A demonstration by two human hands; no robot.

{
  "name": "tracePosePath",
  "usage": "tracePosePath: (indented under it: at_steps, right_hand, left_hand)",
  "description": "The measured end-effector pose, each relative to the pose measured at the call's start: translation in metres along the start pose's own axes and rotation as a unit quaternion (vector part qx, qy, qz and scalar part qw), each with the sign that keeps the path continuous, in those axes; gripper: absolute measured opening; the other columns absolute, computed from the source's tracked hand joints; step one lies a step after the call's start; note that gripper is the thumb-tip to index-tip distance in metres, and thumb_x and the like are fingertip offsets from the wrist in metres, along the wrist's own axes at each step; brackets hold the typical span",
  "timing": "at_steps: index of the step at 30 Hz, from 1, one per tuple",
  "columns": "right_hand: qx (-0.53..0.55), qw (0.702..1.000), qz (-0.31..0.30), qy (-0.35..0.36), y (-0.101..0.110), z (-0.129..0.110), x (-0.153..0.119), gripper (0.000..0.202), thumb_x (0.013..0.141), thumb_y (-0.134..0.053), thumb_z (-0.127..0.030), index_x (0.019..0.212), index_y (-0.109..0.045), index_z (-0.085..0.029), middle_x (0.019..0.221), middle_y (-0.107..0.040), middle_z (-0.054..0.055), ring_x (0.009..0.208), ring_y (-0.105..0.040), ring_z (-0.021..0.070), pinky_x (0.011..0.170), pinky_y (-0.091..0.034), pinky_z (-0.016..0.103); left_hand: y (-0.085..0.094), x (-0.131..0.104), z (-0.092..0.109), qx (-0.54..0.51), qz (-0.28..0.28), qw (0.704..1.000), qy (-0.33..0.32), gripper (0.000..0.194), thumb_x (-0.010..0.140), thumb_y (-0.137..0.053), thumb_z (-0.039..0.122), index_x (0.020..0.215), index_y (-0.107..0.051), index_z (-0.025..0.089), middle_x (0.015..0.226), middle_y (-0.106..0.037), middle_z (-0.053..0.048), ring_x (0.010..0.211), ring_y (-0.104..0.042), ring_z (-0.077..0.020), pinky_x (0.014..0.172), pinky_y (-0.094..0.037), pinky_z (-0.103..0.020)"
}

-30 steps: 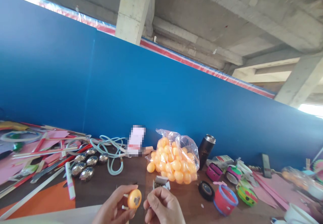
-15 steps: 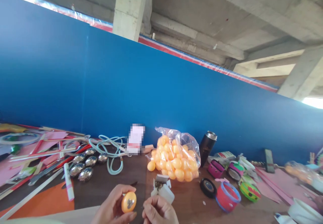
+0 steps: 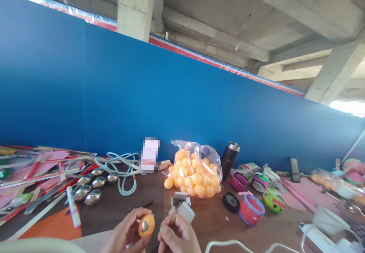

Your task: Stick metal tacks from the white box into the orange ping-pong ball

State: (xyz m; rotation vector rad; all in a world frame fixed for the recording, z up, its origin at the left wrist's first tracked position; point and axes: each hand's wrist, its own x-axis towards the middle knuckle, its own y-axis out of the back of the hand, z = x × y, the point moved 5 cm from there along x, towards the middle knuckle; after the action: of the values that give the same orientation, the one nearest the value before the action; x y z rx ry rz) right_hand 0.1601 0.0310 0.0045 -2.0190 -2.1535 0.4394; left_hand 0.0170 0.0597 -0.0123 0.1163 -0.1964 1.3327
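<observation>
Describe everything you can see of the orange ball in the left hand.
The ball is orange and rounded, with a smooth, slightly shiny, plastic-looking surface. A silvery patch shows on its visible face, details unclear. A white bit shows at its left, perhaps attached. The left hand grasps it above the table; the right hand is apart from it.

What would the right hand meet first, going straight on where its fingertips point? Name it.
Most likely the orange ball held in the left hand, across a small gap from the right hand; depth is unclear from one view.
</observation>
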Motion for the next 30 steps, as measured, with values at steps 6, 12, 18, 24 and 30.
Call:
tracePosePath:
  at_steps: [6,12,18,24,30]
  right_hand:
    - [-0.021,0.999,-0.015,-0.019,-0.003,-0.002,-0.003,0.046,0.064,-0.074,-0.056,0.073,-0.057,-0.014,0.046,-0.060,-0.004,0.032,-0.051,0.0040,0.031,-0.032,0.012]
    - [-0.009,1.000,-0.026,-0.016,-0.009,-0.003,-0.006,0.046,0.063,-0.075,-0.053,0.079,-0.061,-0.012,0.060,-0.066,-0.001,0.034,-0.054,0.0047,0.032,-0.036,0.014]
    - [-0.002,0.999,-0.022,-0.028,-0.013,-0.003,-0.007,0.045,0.061,-0.078,-0.050,0.075,-0.057,-0.013,0.059,-0.068,0.001,0.036,-0.055,0.0039,0.033,-0.033,0.011]
    - [-0.019,0.999,-0.020,-0.039,-0.014,-0.005,-0.008,0.046,0.059,-0.078,-0.052,0.073,-0.056,-0.014,0.061,-0.068,0.001,0.036,-0.053,0.0031,0.032,-0.030,0.011]
    - [-0.019,0.999,-0.016,-0.036,-0.013,-0.005,-0.008,0.046,0.059,-0.078,-0.052,0.073,-0.056,-0.014,0.060,-0.068,0.000,0.035,-0.052,0.0028,0.032,-0.030,0.012]
  left_hand:
    - [-0.002,-0.002,0.002,0.059,0.002,0.997,-0.043,0.040,0.071,-0.067,0.044,0.103,-0.061,0.020,0.097,-0.066,-0.006,0.084,-0.065,-0.0182,0.070,-0.054,-0.021]
    - [0.005,-0.002,0.010,0.166,0.012,0.980,-0.109,0.036,0.067,-0.073,0.042,0.098,-0.070,0.024,0.102,-0.069,-0.007,0.110,-0.058,-0.0280,0.091,-0.049,-0.034]
    - [0.006,-0.003,0.011,0.206,0.006,0.971,-0.123,0.035,0.069,-0.071,0.034,0.104,-0.068,0.026,0.100,-0.071,-0.006,0.088,-0.067,-0.0219,0.078,-0.055,-0.029]
    - [0.002,-0.002,0.020,0.236,-0.061,0.961,-0.133,0.033,0.072,-0.069,0.025,0.105,-0.064,0.023,0.091,-0.071,-0.004,0.067,-0.066,-0.0143,0.059,-0.054,-0.019]
    - [0.004,-0.004,0.030,0.243,-0.032,0.954,-0.174,0.034,0.071,-0.074,0.028,0.104,-0.066,0.028,0.098,-0.072,-0.002,0.081,-0.069,-0.0169,0.066,-0.056,-0.018]
